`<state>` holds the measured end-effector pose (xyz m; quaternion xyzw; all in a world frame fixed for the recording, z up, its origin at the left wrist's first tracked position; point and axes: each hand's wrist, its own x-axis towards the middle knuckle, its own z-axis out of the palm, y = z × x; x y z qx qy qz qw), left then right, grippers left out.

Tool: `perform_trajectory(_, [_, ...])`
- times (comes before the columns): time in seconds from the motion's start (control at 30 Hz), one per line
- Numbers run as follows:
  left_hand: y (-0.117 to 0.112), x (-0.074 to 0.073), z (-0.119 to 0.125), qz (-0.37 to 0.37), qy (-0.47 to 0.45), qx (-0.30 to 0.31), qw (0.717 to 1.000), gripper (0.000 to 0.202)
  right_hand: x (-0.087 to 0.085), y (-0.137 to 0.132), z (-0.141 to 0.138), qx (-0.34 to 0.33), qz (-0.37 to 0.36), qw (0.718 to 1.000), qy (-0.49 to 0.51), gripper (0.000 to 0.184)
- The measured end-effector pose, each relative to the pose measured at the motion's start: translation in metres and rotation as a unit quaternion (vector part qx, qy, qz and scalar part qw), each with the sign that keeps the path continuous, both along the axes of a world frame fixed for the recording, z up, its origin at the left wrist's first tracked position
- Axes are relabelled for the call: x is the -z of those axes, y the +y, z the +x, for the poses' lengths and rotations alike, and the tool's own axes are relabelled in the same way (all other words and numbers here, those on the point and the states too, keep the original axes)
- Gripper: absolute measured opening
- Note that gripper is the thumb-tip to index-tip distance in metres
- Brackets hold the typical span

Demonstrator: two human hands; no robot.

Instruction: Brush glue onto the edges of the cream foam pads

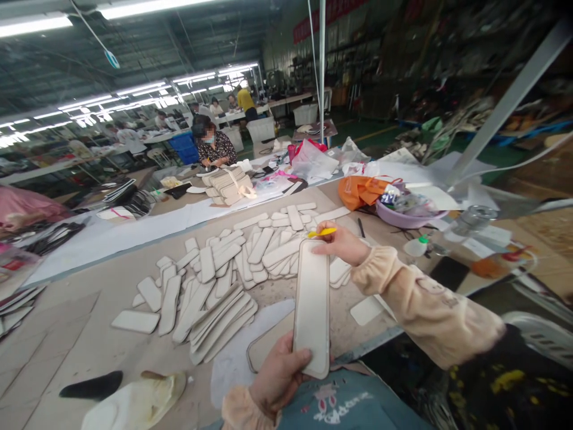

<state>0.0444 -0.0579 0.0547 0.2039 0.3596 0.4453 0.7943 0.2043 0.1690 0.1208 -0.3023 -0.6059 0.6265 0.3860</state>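
My left hand [281,371] is closed around the lower end of a long off-white padded strip [312,307] with rounded corners and a darker edge. The strip stands tilted up in front of me. At its top end my right hand [336,242] pinches a small yellow tool [323,232], whose exact kind I cannot make out. That hand's fingers also touch the strip's upper edge. Behind the left hand, another similar strip [268,343] lies on a white paper sheet [233,371]. A loose heap of such strips [215,263] spreads across the table beyond.
A cut-open white plastic container [134,403] and a black-handled object [92,387] lie front left. At right are a purple basin [405,220], an orange bag [360,192], a green-capped bottle [417,246] and a dark phone-like slab [444,276]. A co-worker [213,143] sits across the table.
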Motion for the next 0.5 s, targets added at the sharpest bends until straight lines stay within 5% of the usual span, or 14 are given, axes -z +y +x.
perform_trajectory(0.33, [0.005,-0.004,0.005,-0.001,-0.052,0.006,0.999,0.047,0.005,0.005,0.009,0.003,0.003,1.000,0.013,0.048])
perform_trajectory(0.5, [0.008,0.002,0.015,-0.021,0.012,-0.023,0.999,0.040,0.005,0.007,0.013,0.003,0.006,1.000,0.004,0.048])
